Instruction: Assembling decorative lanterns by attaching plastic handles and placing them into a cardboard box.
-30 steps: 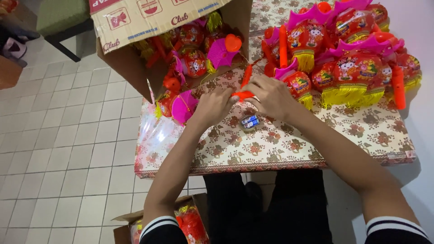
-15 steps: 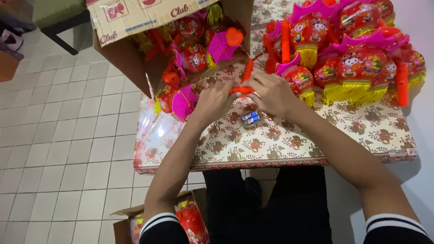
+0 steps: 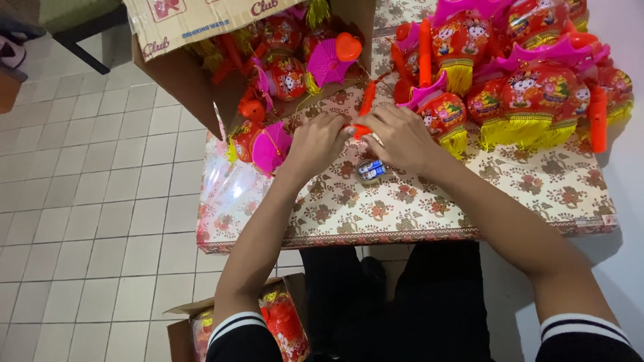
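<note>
At nine o'clock of the table, a tipped cardboard box was seen, spilling red and pink lanterns; a pink fan-shaped piece lay just beside the left hand. An orange handle stick was pinched between both hands at the centre, the left hand's fingers pressed together on its lower end and the right hand closed over it from three o'clock. A small battery pack lay at six o'clock of the hands, untouched. Roughly six finished lanterns could be counted at two o'clock, though overlap made the count uncertain. The thin stick might be snapped by hard twisting, or the crowded lanterns knocked floorward by an elbow.
</note>
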